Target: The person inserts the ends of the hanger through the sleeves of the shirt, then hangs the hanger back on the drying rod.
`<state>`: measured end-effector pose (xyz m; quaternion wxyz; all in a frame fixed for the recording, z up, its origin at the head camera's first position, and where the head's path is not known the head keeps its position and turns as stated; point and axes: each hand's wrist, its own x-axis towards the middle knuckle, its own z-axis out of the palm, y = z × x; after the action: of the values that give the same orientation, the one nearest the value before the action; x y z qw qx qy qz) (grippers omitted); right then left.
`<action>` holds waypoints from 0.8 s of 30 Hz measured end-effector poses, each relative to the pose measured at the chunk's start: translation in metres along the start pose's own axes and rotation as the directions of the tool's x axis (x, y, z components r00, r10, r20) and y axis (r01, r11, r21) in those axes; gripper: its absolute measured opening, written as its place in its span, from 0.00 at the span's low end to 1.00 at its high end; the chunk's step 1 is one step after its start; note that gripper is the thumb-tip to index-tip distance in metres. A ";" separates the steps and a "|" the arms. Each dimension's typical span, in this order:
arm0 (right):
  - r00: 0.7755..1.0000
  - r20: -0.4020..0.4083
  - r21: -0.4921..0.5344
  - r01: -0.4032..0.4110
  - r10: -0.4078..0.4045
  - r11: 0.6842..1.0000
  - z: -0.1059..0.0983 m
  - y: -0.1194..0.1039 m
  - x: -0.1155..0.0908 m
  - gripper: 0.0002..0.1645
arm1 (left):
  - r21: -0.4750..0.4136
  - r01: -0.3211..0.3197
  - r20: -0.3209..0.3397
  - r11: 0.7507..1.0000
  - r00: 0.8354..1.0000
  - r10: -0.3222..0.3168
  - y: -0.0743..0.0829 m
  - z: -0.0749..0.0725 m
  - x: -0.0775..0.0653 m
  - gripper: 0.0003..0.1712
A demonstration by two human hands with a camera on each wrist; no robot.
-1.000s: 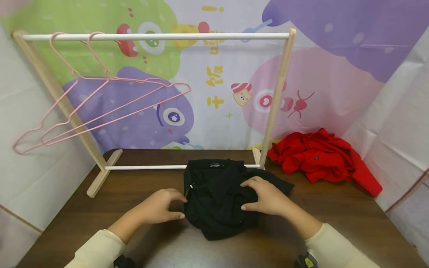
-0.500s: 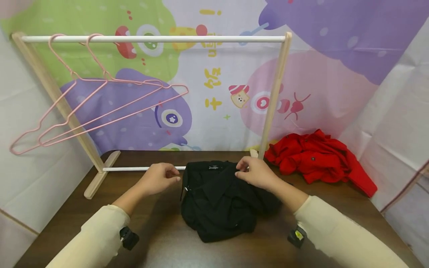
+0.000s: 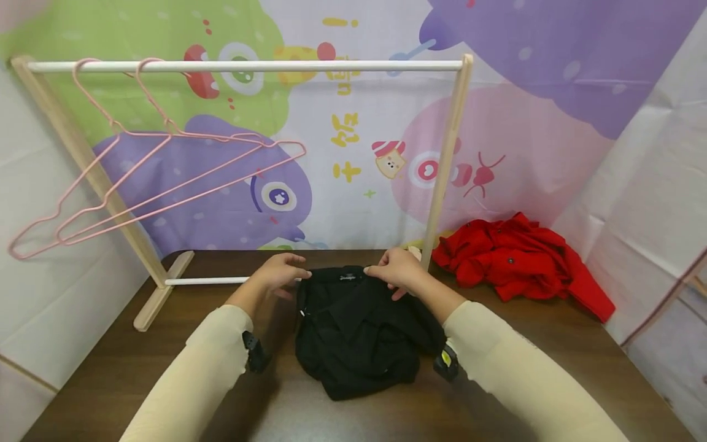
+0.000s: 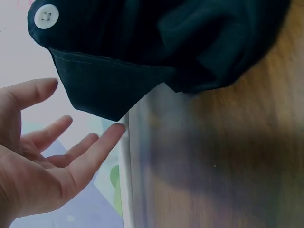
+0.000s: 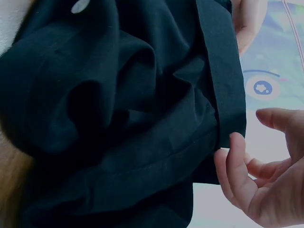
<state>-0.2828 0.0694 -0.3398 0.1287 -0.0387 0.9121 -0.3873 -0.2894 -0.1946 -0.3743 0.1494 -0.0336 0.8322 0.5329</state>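
A crumpled black shirt lies on the table, its collar and neck label toward the rack. In the left wrist view a white button shows above a pointed collar tip. My left hand is at the collar's left end, fingers spread and thumb apart, holding nothing. At the right end of the collar is my right hand. In the right wrist view its fingertips are right at the collar edge, while the thumb stands off with a gap between.
A wooden rack with a white top bar stands behind the shirt. Pink hangers hang from its left part. A heaped red garment lies at the back right of the dark table. A printed cartoon cloth covers the back.
Both hands have moved away from the body, from the shirt's sides up to the two ends of its collar. The shirt has stayed nearly in place; the head view has shifted slightly.
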 end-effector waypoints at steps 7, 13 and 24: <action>0.996 0.076 0.029 -0.043 0.040 0.999 0.003 -0.005 0.002 0.17 | -0.095 0.083 0.076 0.992 0.994 -0.076 0.003 -0.001 0.007 0.28; 0.993 0.110 0.118 -0.066 0.053 0.991 0.004 -0.004 0.000 0.15 | -0.086 0.090 0.087 0.992 0.993 -0.083 0.003 0.004 0.008 0.26; 0.990 0.130 0.266 -0.091 0.058 0.960 0.003 0.001 0.000 0.14 | -0.156 0.056 0.067 0.986 0.997 -0.046 0.017 0.005 0.001 0.20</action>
<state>-0.2818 0.0683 -0.3425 0.2021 -0.0095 0.8418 -0.5004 -0.2931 -0.1828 -0.3613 0.1862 -0.0495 0.7811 0.5939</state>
